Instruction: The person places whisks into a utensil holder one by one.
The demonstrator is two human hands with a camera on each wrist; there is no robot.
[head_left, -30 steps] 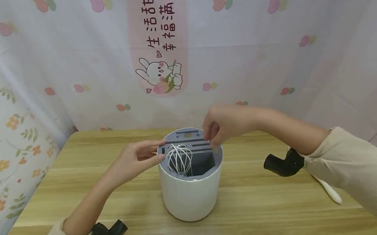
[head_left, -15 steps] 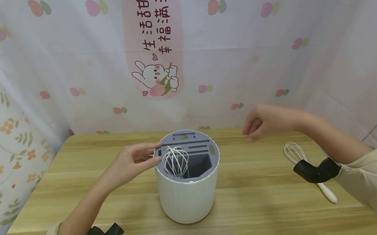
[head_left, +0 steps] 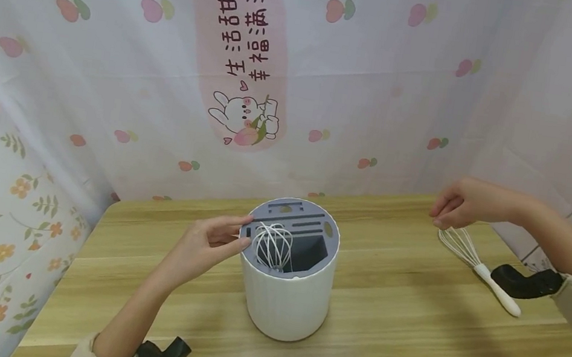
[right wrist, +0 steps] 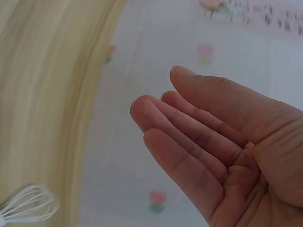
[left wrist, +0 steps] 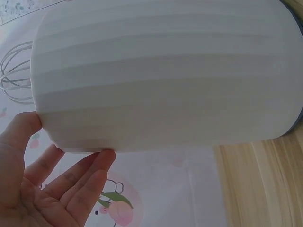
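Fingers (left wrist: 90, 191) on container (left wrist: 161, 80); slots (head_left: 307, 223) head-view only

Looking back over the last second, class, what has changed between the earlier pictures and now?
The right hand moved from above the white container to the person's right, and is now near the wire end of the loose whisk on the table, holding nothing. The left hand stayed touching the container's rim; the other whisk remains inside.

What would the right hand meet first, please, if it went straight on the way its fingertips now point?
Probably the tabletop, near the whisk lying on it, though how high the right hand hangs is unclear.
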